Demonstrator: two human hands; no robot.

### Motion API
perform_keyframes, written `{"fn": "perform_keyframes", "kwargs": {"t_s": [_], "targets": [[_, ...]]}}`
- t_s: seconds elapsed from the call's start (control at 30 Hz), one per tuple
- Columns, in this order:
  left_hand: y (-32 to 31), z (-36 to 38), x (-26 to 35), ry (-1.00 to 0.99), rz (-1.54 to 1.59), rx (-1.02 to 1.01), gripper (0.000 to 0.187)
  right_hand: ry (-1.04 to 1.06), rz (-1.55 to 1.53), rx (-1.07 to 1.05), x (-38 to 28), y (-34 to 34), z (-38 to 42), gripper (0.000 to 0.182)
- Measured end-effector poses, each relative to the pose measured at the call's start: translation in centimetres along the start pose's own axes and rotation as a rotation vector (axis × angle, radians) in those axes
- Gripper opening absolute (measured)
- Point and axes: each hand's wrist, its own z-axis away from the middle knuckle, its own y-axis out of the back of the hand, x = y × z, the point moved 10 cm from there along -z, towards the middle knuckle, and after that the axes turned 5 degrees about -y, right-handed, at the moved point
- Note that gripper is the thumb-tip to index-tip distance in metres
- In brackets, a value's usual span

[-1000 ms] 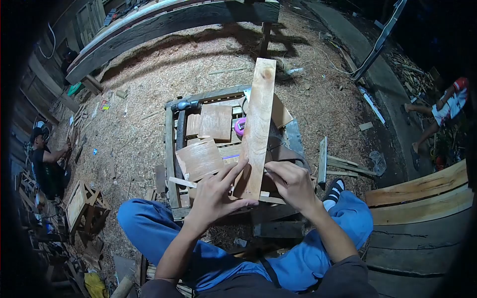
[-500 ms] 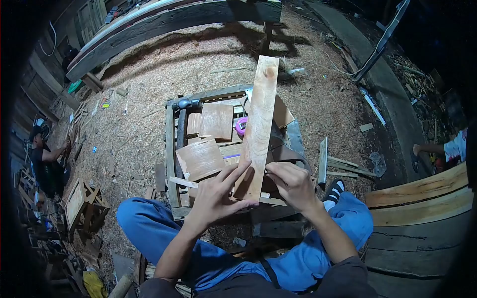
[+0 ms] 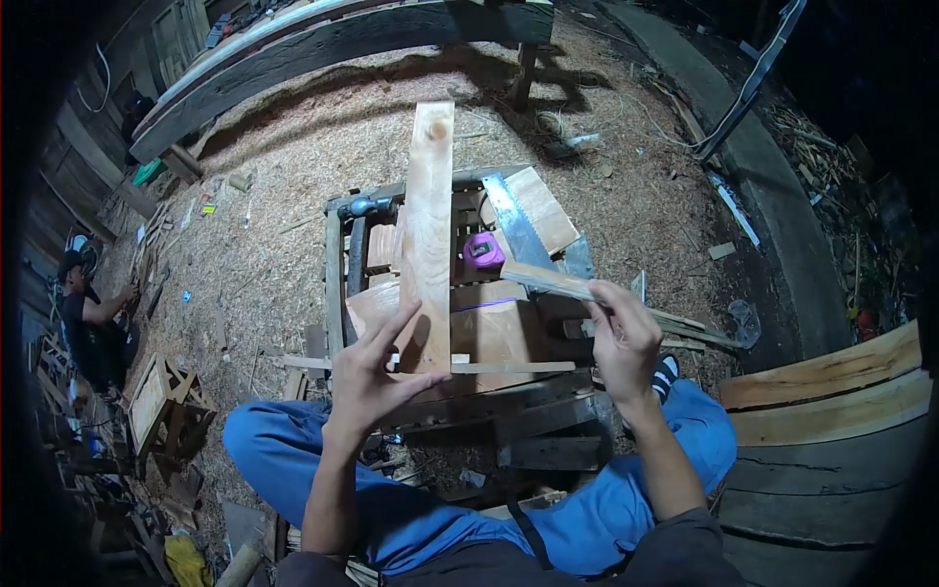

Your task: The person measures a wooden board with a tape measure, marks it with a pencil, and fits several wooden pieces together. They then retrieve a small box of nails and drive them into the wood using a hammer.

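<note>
My left hand grips the near end of a long pale wooden board, with its thumb across the end and fingers along the left side. The board points away from me over a low slatted workbench. In my right hand is a short wooden strip, pinched between thumb and fingers and pointing left. Beyond that strip lie a handsaw and a pink tape measure. A purple pen or pencil rests on a flat wood piece. Another thin strip lies along the near side.
A hammer lies at the bench's far left corner. A large workbench stands at the back. Wide planks lie at right. A person sits at far left beside a small wooden frame. Shavings cover the ground.
The long board has moved left with my left hand, uncovering the handsaw and tape measure. My right hand has moved right, away from the board, and now holds up a wooden strip.
</note>
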Motion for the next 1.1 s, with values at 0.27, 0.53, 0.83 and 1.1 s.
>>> {"fn": "perform_keyframes", "kwargs": {"t_s": [0.27,0.53,0.83,1.1], "targets": [[-4.4,2.2,-2.0,-0.124,-0.297,-0.263,0.094,0.105,-0.153,-0.127,-2.2,-2.1,0.6,0.028],[-1.4,-3.7,2.3,-0.417,-0.086,-0.096,0.048,0.161,-0.248,-0.202,-4.0,-6.0,0.4,0.03],[2.9,-4.2,-0.4,-0.359,-0.245,0.177,0.036,0.065,0.027,-0.485,-0.4,-15.2,-2.8,0.064],[2.8,-5.3,-1.5,-0.33,-0.269,0.101,0.024,0.19,0.306,-0.403,-0.2,-20.8,-2.6,0.062]]}}
